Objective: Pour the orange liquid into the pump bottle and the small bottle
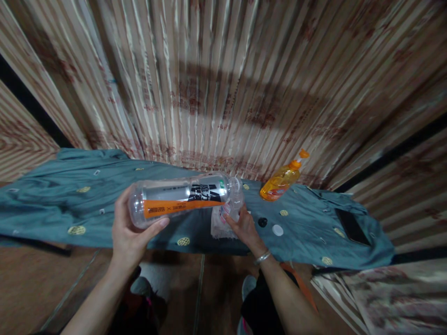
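My left hand (131,223) is wrapped round the base of a large clear plastic bottle (181,197) with a silver, black and orange label. The bottle lies almost level in the air, its neck pointing right. At that neck my right hand (246,225) is closed on a small clear plastic bottle (236,197), partly hidden by the fingers. Whether the two mouths touch I cannot tell. Below them a whitish cloth (221,228) lies on the table. To the right of my right hand are a black cap (262,222) and a white cap (278,230).
A pump bottle of yellow-orange liquid (280,181) stands at the back right of the table. Farther right lies a dark flat phone-like object (352,226). A green patterned cloth (84,197) covers the narrow table. Behind it hangs a striped curtain (209,93).
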Demonstrator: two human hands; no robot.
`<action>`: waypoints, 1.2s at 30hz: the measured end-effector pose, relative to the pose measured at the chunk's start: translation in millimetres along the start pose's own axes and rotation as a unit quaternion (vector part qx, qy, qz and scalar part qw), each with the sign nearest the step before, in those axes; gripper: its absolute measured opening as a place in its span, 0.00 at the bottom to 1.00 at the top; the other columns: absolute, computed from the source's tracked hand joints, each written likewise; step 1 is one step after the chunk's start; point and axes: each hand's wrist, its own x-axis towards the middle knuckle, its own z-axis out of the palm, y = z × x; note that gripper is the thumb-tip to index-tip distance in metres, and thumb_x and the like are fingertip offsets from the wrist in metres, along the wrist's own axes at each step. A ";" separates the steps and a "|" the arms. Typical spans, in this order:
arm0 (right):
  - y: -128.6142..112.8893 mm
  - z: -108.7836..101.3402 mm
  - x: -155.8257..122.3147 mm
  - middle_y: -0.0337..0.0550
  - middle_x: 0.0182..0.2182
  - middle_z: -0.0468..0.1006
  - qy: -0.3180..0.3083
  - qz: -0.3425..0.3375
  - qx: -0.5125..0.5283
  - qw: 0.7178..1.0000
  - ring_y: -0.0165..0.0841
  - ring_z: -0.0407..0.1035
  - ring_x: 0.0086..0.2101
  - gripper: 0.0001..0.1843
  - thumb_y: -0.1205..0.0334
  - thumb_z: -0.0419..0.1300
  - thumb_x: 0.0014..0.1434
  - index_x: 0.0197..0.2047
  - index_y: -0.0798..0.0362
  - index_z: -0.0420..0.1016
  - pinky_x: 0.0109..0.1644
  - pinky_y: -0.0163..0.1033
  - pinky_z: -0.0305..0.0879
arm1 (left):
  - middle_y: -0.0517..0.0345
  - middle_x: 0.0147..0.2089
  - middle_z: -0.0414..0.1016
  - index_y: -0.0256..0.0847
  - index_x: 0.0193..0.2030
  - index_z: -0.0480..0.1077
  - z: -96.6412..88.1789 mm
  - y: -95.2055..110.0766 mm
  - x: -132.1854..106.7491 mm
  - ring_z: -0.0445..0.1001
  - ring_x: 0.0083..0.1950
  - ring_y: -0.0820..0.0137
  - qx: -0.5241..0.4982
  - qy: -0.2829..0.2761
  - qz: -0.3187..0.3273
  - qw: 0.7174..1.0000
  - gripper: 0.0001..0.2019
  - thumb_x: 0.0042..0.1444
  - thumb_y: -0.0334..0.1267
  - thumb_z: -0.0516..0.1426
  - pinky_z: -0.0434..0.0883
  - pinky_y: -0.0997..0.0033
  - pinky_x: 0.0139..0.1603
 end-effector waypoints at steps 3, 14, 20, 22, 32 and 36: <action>-0.6 0.1 -0.2 0.56 0.38 0.80 -0.002 0.001 0.006 1.000 0.47 0.77 0.37 0.29 0.52 0.60 0.54 0.54 0.60 0.63 0.41 0.49 0.73 | 0.51 0.60 0.70 0.46 0.62 0.65 -0.4 0.5 -0.3 0.69 0.59 0.58 -0.001 0.001 0.003 1.000 0.44 0.34 0.45 0.71 0.66 0.53 0.61; -1.1 -0.5 0.3 0.58 0.37 0.80 -0.002 0.007 -0.009 1.000 0.49 0.77 0.37 0.34 0.48 0.59 0.53 0.55 0.65 0.63 0.40 0.50 0.72 | 0.50 0.61 0.70 0.46 0.63 0.65 -0.2 1.7 -0.5 0.69 0.60 0.55 0.005 0.005 -0.009 1.000 0.45 0.33 0.46 0.71 0.66 0.50 0.61; -0.2 0.5 -0.4 0.54 0.36 0.80 0.007 -0.004 0.002 1.000 0.46 0.77 0.35 0.29 0.51 0.60 0.54 0.54 0.60 0.64 0.39 0.48 0.73 | 0.51 0.61 0.69 0.47 0.63 0.65 0.1 -0.6 -0.7 0.68 0.61 0.55 0.002 0.001 -0.004 1.000 0.44 0.34 0.45 0.71 0.64 0.50 0.63; 0.8 0.5 -0.4 0.54 0.35 0.80 0.005 -0.006 0.005 1.000 0.46 0.77 0.35 0.30 0.50 0.61 0.54 0.54 0.60 0.64 0.39 0.47 0.73 | 0.51 0.62 0.69 0.48 0.63 0.64 0.0 -0.9 -1.2 0.68 0.61 0.55 0.000 -0.001 -0.008 1.000 0.44 0.34 0.45 0.71 0.63 0.50 0.63; -0.1 -0.5 0.0 0.53 0.37 0.80 0.004 -0.008 0.012 1.000 0.46 0.77 0.36 0.28 0.52 0.60 0.54 0.54 0.57 0.63 0.40 0.49 0.73 | 0.52 0.60 0.69 0.48 0.63 0.65 0.6 -0.8 -0.3 0.69 0.59 0.57 -0.004 0.001 -0.001 1.000 0.44 0.34 0.46 0.71 0.64 0.50 0.62; -2.0 -2.3 -0.1 0.54 0.37 0.80 -0.005 -0.003 0.009 1.000 0.46 0.77 0.36 0.29 0.50 0.60 0.54 0.54 0.60 0.63 0.40 0.49 0.73 | 0.52 0.60 0.69 0.48 0.62 0.65 0.6 0.6 -0.6 0.69 0.60 0.56 -0.002 -0.001 -0.002 1.000 0.44 0.34 0.46 0.71 0.65 0.50 0.62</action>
